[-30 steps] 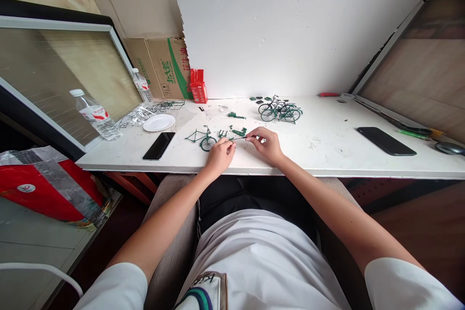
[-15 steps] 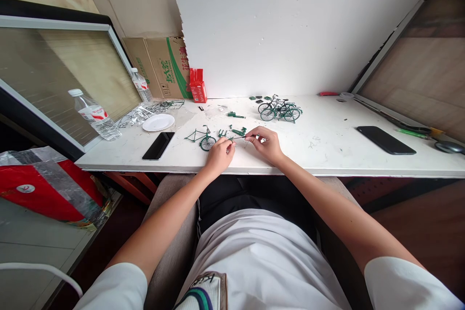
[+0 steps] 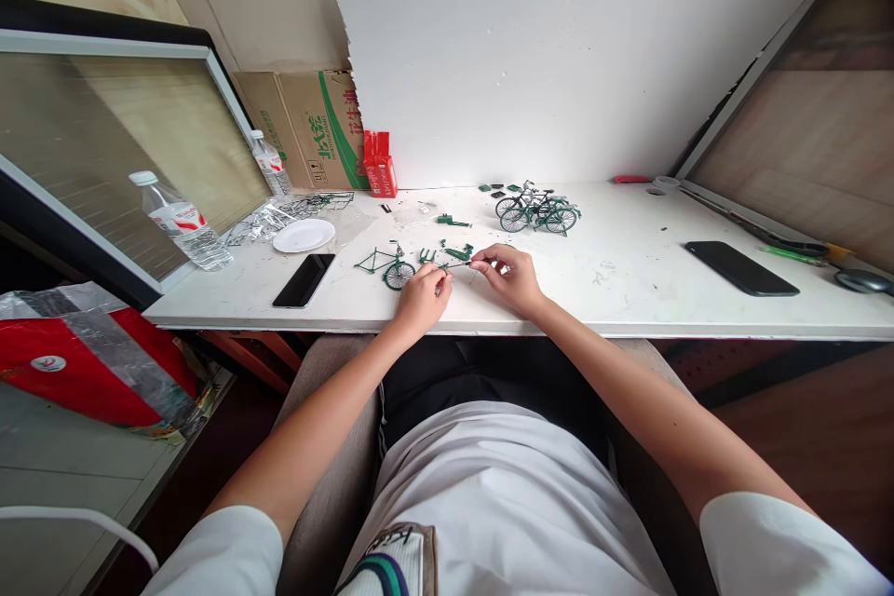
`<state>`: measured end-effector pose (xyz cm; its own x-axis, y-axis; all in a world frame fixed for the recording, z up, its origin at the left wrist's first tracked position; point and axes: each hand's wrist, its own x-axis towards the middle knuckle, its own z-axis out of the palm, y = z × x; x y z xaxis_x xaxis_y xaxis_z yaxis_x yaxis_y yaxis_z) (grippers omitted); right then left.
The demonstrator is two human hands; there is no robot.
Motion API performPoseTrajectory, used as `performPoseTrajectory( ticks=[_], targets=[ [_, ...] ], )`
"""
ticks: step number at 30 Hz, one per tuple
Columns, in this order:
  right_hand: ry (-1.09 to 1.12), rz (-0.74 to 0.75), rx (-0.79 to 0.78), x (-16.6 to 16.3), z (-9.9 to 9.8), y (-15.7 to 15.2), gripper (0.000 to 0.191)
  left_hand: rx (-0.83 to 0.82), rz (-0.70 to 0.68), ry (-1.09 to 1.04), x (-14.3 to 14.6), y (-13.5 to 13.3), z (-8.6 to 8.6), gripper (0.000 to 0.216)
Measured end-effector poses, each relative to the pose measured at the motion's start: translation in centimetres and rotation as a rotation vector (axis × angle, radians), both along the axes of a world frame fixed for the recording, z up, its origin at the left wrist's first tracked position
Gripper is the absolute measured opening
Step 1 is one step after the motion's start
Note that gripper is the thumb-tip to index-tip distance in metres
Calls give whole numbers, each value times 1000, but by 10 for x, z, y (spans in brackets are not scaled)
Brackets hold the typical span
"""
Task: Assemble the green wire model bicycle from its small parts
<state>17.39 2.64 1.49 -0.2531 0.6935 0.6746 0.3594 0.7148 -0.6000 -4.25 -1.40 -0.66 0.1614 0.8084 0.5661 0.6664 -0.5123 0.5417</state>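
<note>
My left hand (image 3: 425, 291) is closed in a pinch on one end of a thin dark model bicycle part (image 3: 457, 264). At the other end of that part, the fingertips of my right hand (image 3: 508, 274) are pinched together. Its exact shape is too small to make out. Left of my hands lies a partly built green model bicycle (image 3: 388, 267) with a frame, handlebar and one spoked wheel. Small loose green parts (image 3: 458, 252) lie just beyond my fingers. Finished-looking model bicycles (image 3: 536, 212) stand together farther back, one black and green ones beside it.
On the left are a phone (image 3: 304, 280), a white paper plate (image 3: 304, 236), leftover part frames (image 3: 279, 214) and water bottles (image 3: 180, 222). A red box (image 3: 380, 169) and a cardboard carton (image 3: 307, 130) stand behind. A black phone (image 3: 741, 269) and a mouse (image 3: 864, 281) lie at right.
Both hands keep nearly the same place and grip on the thin part. The whole view has shifted very slightly; nothing on the table has visibly moved.
</note>
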Motion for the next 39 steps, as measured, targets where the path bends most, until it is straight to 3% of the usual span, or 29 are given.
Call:
performPoseTrajectory(
  ticks=[26, 39],
  targets=[
    [-81, 18, -1, 2, -2, 3, 52, 14, 26, 103, 0, -1, 0, 21],
    [-170, -5, -27, -1, 1, -1, 68, 45, 33, 178, 1, -3, 0, 23]
  ],
)
